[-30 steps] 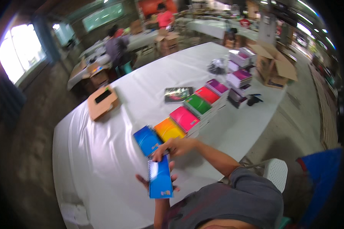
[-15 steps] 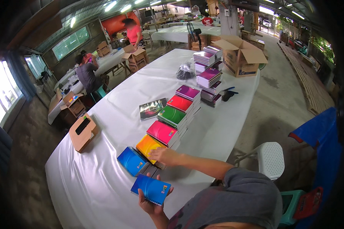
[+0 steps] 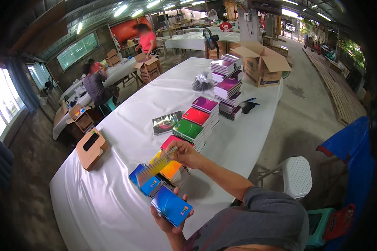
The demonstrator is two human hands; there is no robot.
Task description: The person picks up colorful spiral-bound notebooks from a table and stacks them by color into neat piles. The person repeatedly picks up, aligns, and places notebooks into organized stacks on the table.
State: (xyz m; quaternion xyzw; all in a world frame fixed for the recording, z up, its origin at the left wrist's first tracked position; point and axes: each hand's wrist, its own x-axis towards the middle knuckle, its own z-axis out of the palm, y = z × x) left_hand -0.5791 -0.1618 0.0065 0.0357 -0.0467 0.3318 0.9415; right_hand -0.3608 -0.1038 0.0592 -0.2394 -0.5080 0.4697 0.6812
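Two hands (image 3: 174,184), pink notebook (image 3: 168,141) mostly hidden.

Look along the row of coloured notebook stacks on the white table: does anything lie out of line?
Yes. One dark-covered notebook lies alone, flat and askew, left of the red stack, outside the row. Everything else sits in stacks.

A row of notebook stacks (image 3: 195,125) runs from the desk (image 3: 125,209) centre toward the upper right, ending before an open carton (image 3: 262,65), with a small box (image 3: 90,147) at left and a stool (image 3: 296,175) at right.
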